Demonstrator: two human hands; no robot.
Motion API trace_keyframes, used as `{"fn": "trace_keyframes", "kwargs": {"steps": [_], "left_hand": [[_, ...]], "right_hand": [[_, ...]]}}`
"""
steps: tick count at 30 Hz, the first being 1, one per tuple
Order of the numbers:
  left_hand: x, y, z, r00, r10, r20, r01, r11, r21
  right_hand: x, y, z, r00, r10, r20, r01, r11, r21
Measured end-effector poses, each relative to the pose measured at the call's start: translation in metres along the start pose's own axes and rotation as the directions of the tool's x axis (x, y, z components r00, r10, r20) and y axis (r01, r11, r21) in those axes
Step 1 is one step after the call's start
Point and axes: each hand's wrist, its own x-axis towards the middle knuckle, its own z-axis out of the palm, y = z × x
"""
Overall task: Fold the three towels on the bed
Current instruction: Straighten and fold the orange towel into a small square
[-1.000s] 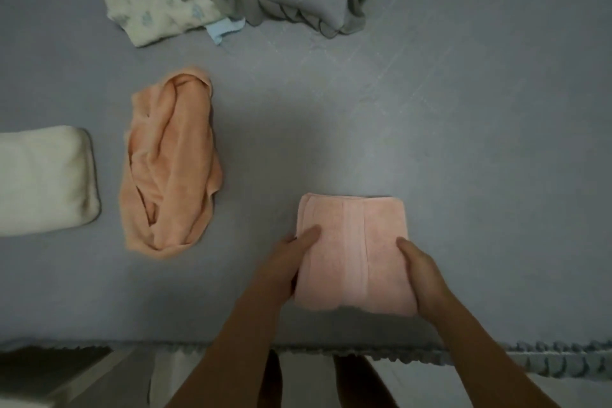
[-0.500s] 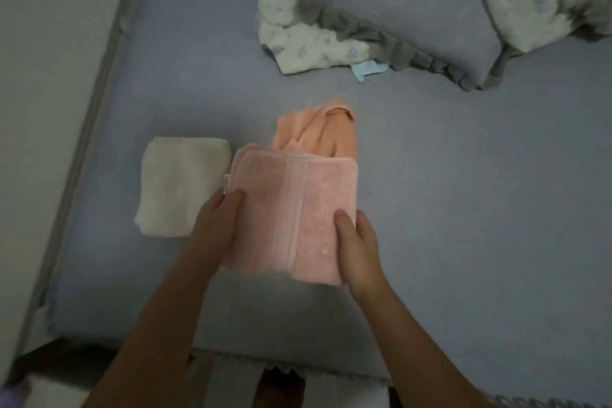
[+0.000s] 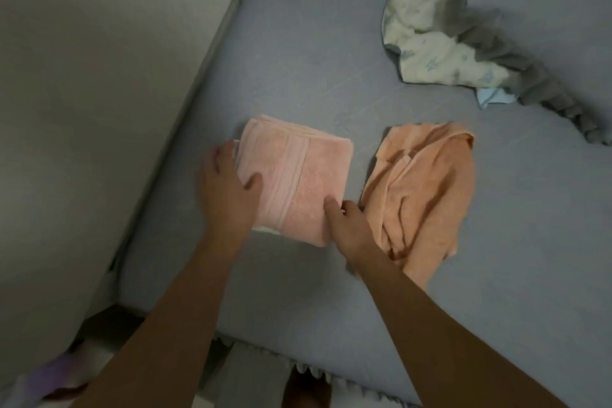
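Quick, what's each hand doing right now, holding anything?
Left hand: holds the folded pink towel by its left edge, thumb on top.
Right hand: holds the same towel at its near right corner.

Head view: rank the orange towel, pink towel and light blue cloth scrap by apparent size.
1. Orange towel, crumpled, largest.
2. Pink towel, folded, somewhat smaller.
3. Light blue cloth scrap, smallest, though farther away and partly hidden.
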Motion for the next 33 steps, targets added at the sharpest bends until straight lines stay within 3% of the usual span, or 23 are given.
{"fn": "trace_keyframes", "kwargs": {"steps": [3,5,7,9,12,14,17,19,22,24,27,28,29,32,33], "left_hand": [[-0.032,0.024,0.010,0.929,0.332,-0.162,-0.346,0.936,-0.061],[-0.057,0.049,0.026,0.890,0.452,-0.066,-0.453,0.855,-0.255],[-0.075,0.075,0.049,0.861,0.474,0.186,-0.384,0.844,-0.373],[-0.085,0.097,0.084,0.807,0.390,0.443,-0.267,0.911,-0.315],[-0.085,0.118,0.136,0.759,0.211,0.616,-0.059,0.964,-0.257],[-0.079,0.124,0.160,0.797,0.132,0.590,0.039,0.963,-0.268],[-0.081,0.124,0.180,0.891,0.056,0.450,0.062,0.968,-0.243],[-0.103,0.125,0.181,0.921,0.142,0.361,-0.011,0.940,-0.341],[-0.160,0.125,0.176,0.899,0.278,0.339,-0.112,0.893,-0.435],[-0.203,0.118,0.172,0.836,0.294,0.463,-0.067,0.893,-0.446],[-0.253,0.104,0.177,0.594,0.321,0.738,0.001,0.917,-0.399],[-0.264,0.099,0.181,0.557,0.297,0.776,0.021,0.929,-0.371],[-0.270,0.096,0.185,0.586,0.233,0.776,0.077,0.937,-0.339],[-0.259,0.098,0.198,0.834,-0.077,0.546,0.251,0.935,-0.251],[-0.251,0.101,0.203,0.856,-0.161,0.492,0.324,0.908,-0.266]], "right_hand": [[-0.012,0.006,-0.019,0.976,-0.161,-0.145,0.166,0.986,0.017],[-0.014,0.017,-0.046,0.927,-0.220,-0.303,0.202,0.975,-0.090],[-0.009,0.033,-0.079,0.862,-0.192,-0.469,0.087,0.968,-0.236],[0.001,0.051,-0.114,0.817,-0.027,-0.576,-0.139,0.960,-0.242],[0.017,0.083,-0.154,0.895,0.172,-0.411,-0.240,0.963,-0.119],[0.022,0.104,-0.165,0.943,0.198,-0.268,-0.244,0.958,-0.152],[0.020,0.128,-0.169,0.972,0.136,-0.192,-0.172,0.968,-0.184],[0.012,0.146,-0.176,0.960,0.129,-0.247,-0.131,0.991,0.006],[-0.012,0.185,-0.201,0.899,0.196,-0.391,-0.148,0.977,0.151],[-0.029,0.222,-0.220,0.882,0.251,-0.399,-0.229,0.968,0.103],[-0.050,0.272,-0.247,0.905,0.335,-0.261,-0.367,0.927,-0.083],[-0.054,0.280,-0.254,0.910,0.343,-0.233,-0.377,0.919,-0.118],[-0.055,0.284,-0.260,0.918,0.316,-0.239,-0.354,0.925,-0.136],[-0.049,0.265,-0.270,0.950,0.072,-0.304,-0.124,0.980,-0.156],[-0.044,0.250,-0.270,0.955,-0.004,-0.298,-0.042,0.988,-0.149]]}}
